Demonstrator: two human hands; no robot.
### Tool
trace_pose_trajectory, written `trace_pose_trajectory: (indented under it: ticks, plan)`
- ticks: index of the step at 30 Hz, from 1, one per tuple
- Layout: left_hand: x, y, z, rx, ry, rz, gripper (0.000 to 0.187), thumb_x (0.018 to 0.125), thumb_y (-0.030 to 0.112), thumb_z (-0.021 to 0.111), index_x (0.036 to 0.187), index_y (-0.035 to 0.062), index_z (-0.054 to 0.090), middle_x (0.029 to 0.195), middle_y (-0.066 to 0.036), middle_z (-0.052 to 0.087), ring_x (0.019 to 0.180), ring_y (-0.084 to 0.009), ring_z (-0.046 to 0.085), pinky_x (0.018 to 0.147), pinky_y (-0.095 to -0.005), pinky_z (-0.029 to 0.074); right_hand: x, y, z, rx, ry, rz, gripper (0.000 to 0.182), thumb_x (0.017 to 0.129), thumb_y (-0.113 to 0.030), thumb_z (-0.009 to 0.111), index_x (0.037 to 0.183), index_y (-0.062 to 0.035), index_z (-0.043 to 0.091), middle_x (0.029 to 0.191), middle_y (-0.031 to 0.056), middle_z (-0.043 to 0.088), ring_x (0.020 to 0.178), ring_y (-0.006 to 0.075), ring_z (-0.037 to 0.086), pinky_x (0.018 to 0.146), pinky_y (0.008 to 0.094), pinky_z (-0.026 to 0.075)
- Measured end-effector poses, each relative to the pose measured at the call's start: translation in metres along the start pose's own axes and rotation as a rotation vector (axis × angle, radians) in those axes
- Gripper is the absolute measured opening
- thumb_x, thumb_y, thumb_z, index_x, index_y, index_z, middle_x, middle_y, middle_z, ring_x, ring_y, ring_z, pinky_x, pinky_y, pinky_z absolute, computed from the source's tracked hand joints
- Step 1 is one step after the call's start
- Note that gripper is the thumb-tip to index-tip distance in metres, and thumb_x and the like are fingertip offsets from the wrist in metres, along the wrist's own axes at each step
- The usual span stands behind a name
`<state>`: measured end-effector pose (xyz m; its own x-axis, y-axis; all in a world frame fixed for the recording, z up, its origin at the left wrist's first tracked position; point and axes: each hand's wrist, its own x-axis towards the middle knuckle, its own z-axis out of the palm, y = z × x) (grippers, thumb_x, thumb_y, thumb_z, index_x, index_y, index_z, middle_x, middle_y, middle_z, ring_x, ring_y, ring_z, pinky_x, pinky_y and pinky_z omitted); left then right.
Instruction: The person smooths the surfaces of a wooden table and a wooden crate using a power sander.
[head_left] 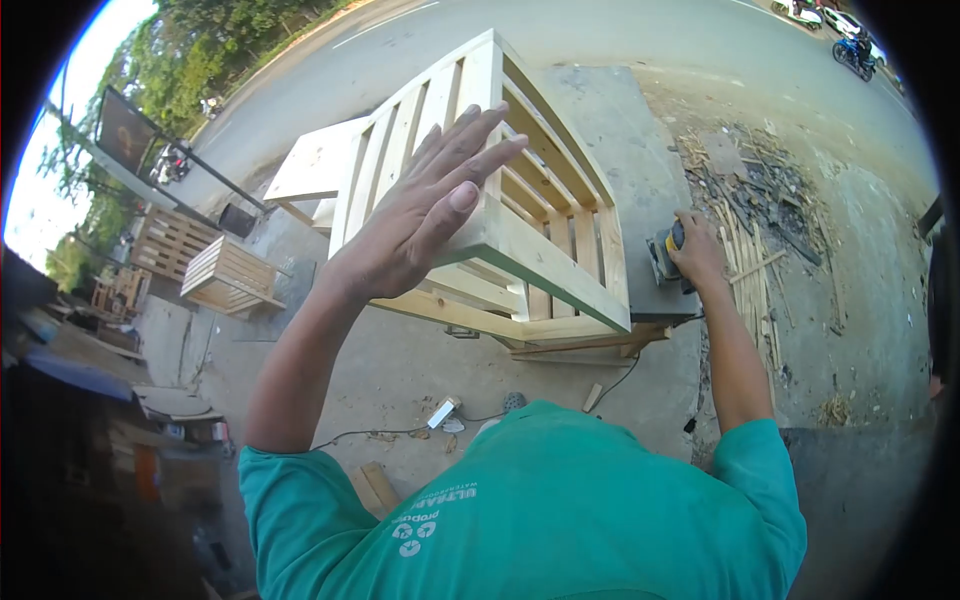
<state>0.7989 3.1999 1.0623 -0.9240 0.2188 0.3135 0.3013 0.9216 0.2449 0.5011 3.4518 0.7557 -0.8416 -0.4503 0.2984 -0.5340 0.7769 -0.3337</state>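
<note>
Two hands at work on a slatted wooden crate (pixel 520 215), sanding stage by the look of it.

Left hand (pixel 420 215) lies flat on the crate's near corner rail, fingers (pixel 478 140) spread apart, holding nothing. At 3 o'clock, the right hand (pixel 697 252) is clamped on a power sander (pixel 663 255) sitting on the table (pixel 640 150) just beside the crate. Next call, I'd judge: bring the sander onto the rail while the palm steadies the frame.

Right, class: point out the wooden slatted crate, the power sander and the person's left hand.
wooden slatted crate (pixel 545 262), head view, on its thick front rail.
power sander (pixel 662 252), head view, on its yellow and grey body.
left hand (pixel 425 215), head view, on the back of the open hand.
</note>
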Motion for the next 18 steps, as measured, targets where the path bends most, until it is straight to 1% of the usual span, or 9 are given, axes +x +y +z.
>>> trace_pose_trajectory:
  ticks: [2,3,4,7,9,12,15,17,18]
  plan:
    - [-0.016,-0.011,-0.006,-0.005,0.058,-0.164,0.07,0.105,0.053,0.02,0.159,0.0084,0.03,0.167,-0.015,0.018,0.156,-0.0298,0.009,0.127,-0.0485,0.005,0.015,-0.006,0.016,0.018,-0.043,-0.021,0.07,0.07,-0.014,0.083,0.134,-0.0221,0.056,0.127,0.0076,0.056,0.115,0.036,0.057,0.094,0.0461,0.053]
    - [-0.024,-0.014,-0.015,0.005,0.001,-0.217,0.074,0.105,0.055,0.021,0.162,0.0077,0.015,0.169,-0.016,0.011,0.157,-0.0298,0.005,0.127,-0.0449,0.003,0.016,-0.007,0.024,0.045,-0.08,-0.011,0.072,0.069,-0.014,0.084,0.134,-0.0222,0.056,0.127,0.0074,0.056,0.115,0.0361,0.057,0.094,0.0459,0.053]
    - [-0.03,-0.018,-0.016,-0.045,0.052,-0.312,0.076,0.105,0.056,0.022,0.161,0.0045,0.018,0.168,-0.017,0.012,0.157,-0.0298,0.005,0.127,-0.0429,0.003,0.018,-0.005,0.035,0.033,-0.081,-0.034,0.073,0.069,-0.015,0.085,0.135,-0.0224,0.055,0.128,0.0073,0.056,0.115,0.0362,0.057,0.094,0.0457,0.053]
    - [-0.048,-0.03,-0.022,-0.121,0.133,-0.438,0.077,0.105,0.055,0.023,0.161,0.003,0.016,0.168,-0.018,0.012,0.157,-0.0309,0.005,0.127,-0.0413,0.004,0.022,-0.003,0.048,0.023,-0.098,-0.026,0.075,0.069,-0.014,0.085,0.137,-0.0208,0.054,0.129,0.0066,0.056,0.116,0.0352,0.057,0.092,0.046,0.054]
    - [-0.058,-0.039,-0.027,-0.123,0.176,-0.554,0.078,0.105,0.056,0.023,0.161,0.0014,0.014,0.168,-0.019,0.012,0.157,-0.0318,0.004,0.127,-0.0401,0.005,0.021,-0.014,0.033,-0.007,-0.195,-0.04,0.074,0.074,-0.015,0.082,0.141,-0.0173,0.052,0.137,0.0097,0.053,0.122,0.0343,0.056,0.098,0.0428,0.052]
    - [-0.076,-0.066,-0.028,-0.275,0.283,-0.704,0.08,0.105,0.056,0.023,0.16,-0.0008,0.012,0.168,-0.021,0.012,0.157,-0.0322,0.004,0.127,-0.0385,0.006,0.012,-0.03,0.042,-0.226,0.183,-0.169,0.073,0.081,-0.02,0.079,0.146,-0.0086,0.047,0.144,0.0163,0.05,0.128,0.036,0.053,0.104,0.0406,0.048]
    - [-0.096,-0.09,-0.032,-0.301,0.338,-0.768,0.078,0.106,0.052,0.028,0.159,-0.0041,0.015,0.167,-0.023,0.012,0.157,-0.0319,0.006,0.126,-0.0365,0.006,0.005,-0.066,0.053,0.405,0.062,-0.088,0.068,0.09,-0.03,0.073,0.145,0.0008,0.045,0.147,0.0246,0.048,0.13,0.0347,0.053,0.106,0.038,0.044]
    - [-0.112,-0.107,-0.029,-0.418,0.408,-0.788,0.075,0.106,0.047,0.035,0.158,-0.0055,0.019,0.166,-0.025,0.014,0.156,-0.0324,0.009,0.126,-0.0355,0.007,-0.008,-0.096,0.092,1.012,-0.065,0.197,0.065,0.094,-0.033,0.07,0.14,0.0067,0.048,0.133,0.0238,0.059,0.121,0.0301,0.06,0.101,0.0381,0.046]
    - [-0.116,-0.11,-0.029,-0.428,0.42,-0.794,0.075,0.106,0.047,0.036,0.157,-0.0059,0.021,0.166,-0.025,0.016,0.156,-0.0327,0.011,0.126,-0.0355,0.008,-0.009,-0.097,0.1,1.103,-0.194,0.25,0.062,0.094,-0.033,0.07,0.138,0.0064,0.05,0.129,0.0224,0.062,0.117,0.0284,0.062,0.099,0.0374,0.047]
